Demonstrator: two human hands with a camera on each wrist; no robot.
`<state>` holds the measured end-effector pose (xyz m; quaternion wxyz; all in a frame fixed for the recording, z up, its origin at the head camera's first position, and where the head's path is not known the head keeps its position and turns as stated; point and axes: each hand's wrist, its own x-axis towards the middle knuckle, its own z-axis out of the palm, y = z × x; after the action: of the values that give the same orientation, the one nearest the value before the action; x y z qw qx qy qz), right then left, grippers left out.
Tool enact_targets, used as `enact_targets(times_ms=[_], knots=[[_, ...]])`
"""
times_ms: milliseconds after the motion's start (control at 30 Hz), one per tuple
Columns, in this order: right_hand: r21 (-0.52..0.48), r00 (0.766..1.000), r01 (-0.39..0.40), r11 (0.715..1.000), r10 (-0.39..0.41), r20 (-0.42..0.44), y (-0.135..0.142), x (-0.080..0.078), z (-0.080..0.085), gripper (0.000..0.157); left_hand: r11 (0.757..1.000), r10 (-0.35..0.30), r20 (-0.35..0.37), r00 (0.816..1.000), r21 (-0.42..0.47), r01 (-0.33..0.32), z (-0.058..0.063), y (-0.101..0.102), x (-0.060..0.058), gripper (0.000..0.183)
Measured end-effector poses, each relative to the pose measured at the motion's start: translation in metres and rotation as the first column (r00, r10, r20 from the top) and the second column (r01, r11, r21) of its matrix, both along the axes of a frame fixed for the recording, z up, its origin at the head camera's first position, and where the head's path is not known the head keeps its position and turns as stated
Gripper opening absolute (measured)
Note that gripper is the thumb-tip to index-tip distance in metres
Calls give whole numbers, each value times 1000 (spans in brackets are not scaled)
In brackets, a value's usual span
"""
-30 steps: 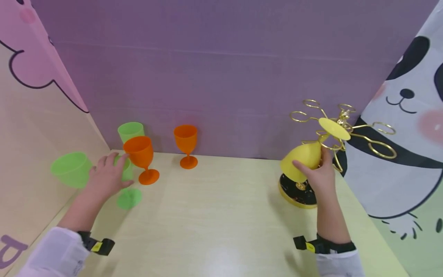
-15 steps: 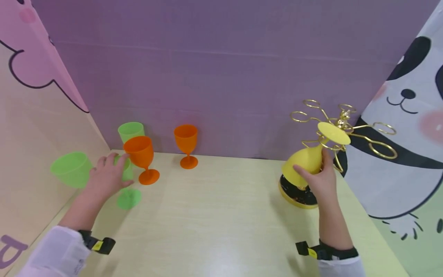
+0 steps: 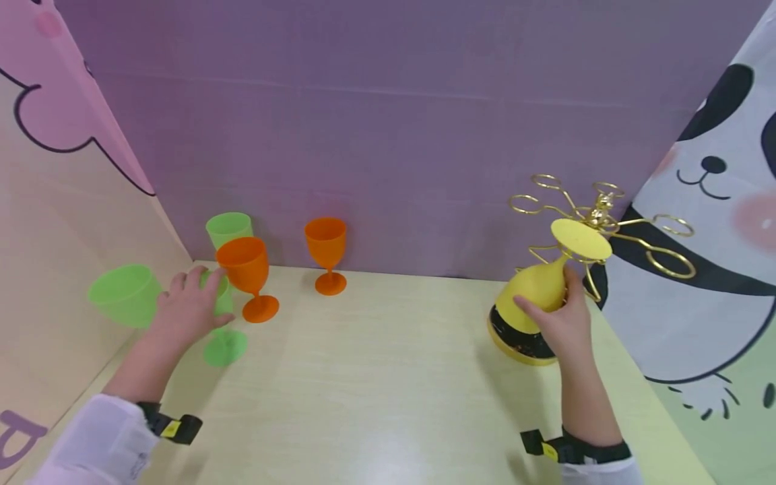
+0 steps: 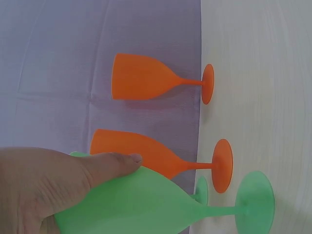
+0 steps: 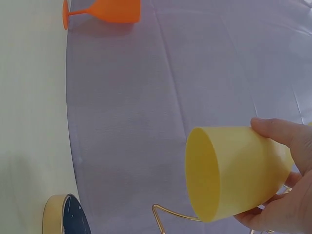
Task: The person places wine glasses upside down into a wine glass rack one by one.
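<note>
In the head view my left hand (image 3: 184, 310) grips the bowl of an upright green goblet (image 3: 223, 300) at the table's left side. The left wrist view shows the thumb lying along that bowl, with the goblet's foot (image 4: 254, 202) bare. On the right, my right hand (image 3: 564, 320) holds a yellow goblet (image 3: 538, 286) upside down by its bowl, foot uppermost and stem leaning right. The goblet is in front of a gold wire rack (image 3: 600, 214) with looped arms and a round black base (image 3: 515, 331). Whether goblet and rack touch, I cannot tell.
Two orange goblets (image 3: 243, 266) stand upright right of my left hand. One green goblet (image 3: 124, 296) is left of that hand, and another green goblet (image 3: 228, 228) is at the back. A purple wall (image 3: 388, 168) closes the table's rear; printed panels flank both sides.
My right hand has drawn the yellow goblet slightly down and nearer, and its bowl now covers more of the rack's base. My left hand stays put on the green goblet.
</note>
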<state>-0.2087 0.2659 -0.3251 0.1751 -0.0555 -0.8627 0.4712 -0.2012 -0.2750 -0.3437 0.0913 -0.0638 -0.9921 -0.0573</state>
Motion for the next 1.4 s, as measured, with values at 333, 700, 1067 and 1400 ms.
enact_targets(times_ms=[333, 700, 1067, 1400], knots=[[35, 999, -6, 999, 7, -31, -1, 4, -3, 99, 1000, -2, 4, 1000, 3, 2, -2, -1, -2, 82], [65, 999, -23, 998, 26, -32, -2, 8, -4, 98, 1000, 8, 4, 1000, -12, -8, 0, 0, -2, 81], [107, 993, -29, 994, 41, -109, -2, 17, -12, 96, 1000, 6, 13, 1000, -10, -6, -1, 0, -3, 81], [116, 991, -34, 993, 48, -122, -3, 24, -13, 97, 1000, 8, -8, 1000, -8, -8, -3, -3, -2, 81]])
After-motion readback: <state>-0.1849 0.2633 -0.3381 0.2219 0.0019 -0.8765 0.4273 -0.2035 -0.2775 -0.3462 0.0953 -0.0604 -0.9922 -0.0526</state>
